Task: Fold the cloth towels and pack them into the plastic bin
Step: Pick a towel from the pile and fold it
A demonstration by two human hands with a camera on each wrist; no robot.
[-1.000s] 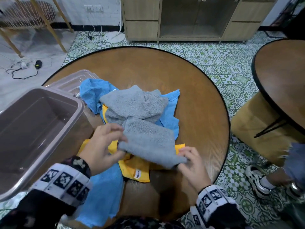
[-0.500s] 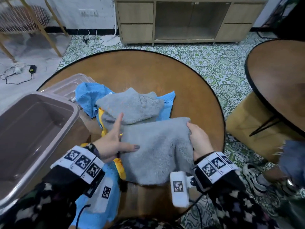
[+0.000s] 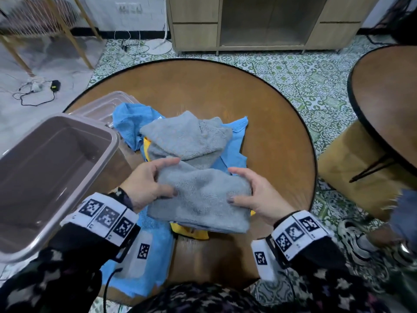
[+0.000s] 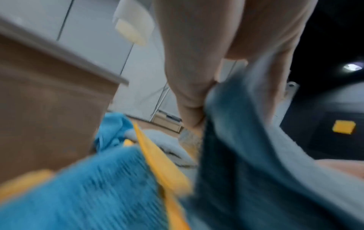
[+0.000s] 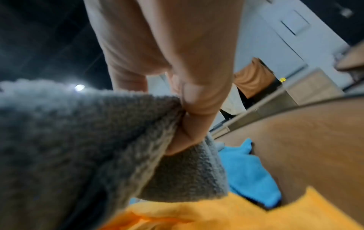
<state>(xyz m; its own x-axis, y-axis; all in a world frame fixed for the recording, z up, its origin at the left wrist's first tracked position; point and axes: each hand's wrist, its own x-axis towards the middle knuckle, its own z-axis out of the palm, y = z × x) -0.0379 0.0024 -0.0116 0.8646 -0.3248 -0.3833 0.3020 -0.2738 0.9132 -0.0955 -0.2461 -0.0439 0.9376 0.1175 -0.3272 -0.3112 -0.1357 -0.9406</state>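
1. Round wooden table [image 3: 259,114] is the biggest thing, and all places below are given from it; its top carries the towels and the bin.
2. Plastic bin [image 3: 13,245] stands at the left edge of the table, brownish and see-through, with no towel inside it. Its lid [image 3: 106,102] lies flat on the table just behind the bin.
3. Loose towels lie in a heap near the middle of the table: a crumpled grey towel [image 3: 187,138] on top, a blue towel [image 3: 232,152] spread under it, and a yellow towel [image 3: 191,231] showing at the near side.
4. Another blue towel [image 3: 149,263] hangs over the near edge of the table, under the left wrist.
5. Folded grey towel [image 3: 200,199] is held above the heap, toward the near side of the table, in several layers.
6. Left hand [image 3: 146,186] grips the left end of the folded grey towel, thumb on top and fingers curled around the edge.
7. Right hand [image 3: 255,197] grips the right end in the same way; in the right wrist view the fingers [image 5: 197,109] pinch the grey cloth tightly.
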